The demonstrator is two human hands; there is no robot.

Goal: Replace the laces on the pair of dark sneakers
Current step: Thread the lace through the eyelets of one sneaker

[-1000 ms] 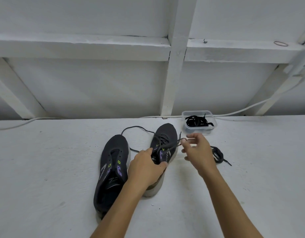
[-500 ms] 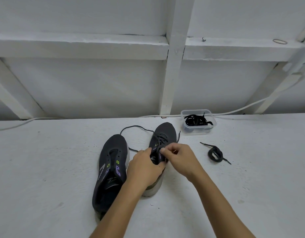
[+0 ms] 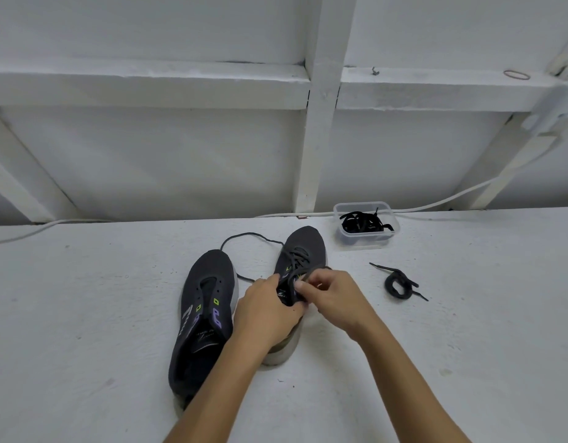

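The left hand (image 3: pixel 266 310) curls over the collar of the right-hand sneaker (image 3: pixel 300 273), fingers wrapped round its upper and steadying it on the white tabletop (image 3: pixel 84 330). Touching it from the right, the right hand (image 3: pixel 332 297) pinches the lace (image 3: pixel 297 255) between thumb and fingertips at the upper eyelets. Which eyelet is being worked is hidden under the fingers.

By my reading the step in hand is threading this shoe. To do it well, keep the left hand's hold firm so the shoe does not skid, feed the lace tip straight through the hole, and draw it out to the right, taking up slack evenly.

Just left of the left hand lies the other sneaker (image 3: pixel 206 311), its eyelets bare, still to be laced. A loose length of lace loops beyond both hands, from the gap between the shoes round past the toe of the bare one; it could snag under that shoe when pulled.

To the right of the right hand, apart from it, sits a coiled lace (image 3: pixel 396 282), with open tabletop all round for a wide pull. Farther off, beyond the right hand, a clear tub (image 3: pixel 365 241) holds more dark laces, near the far edge where a white cable (image 3: pixel 452 198) runs along the wall
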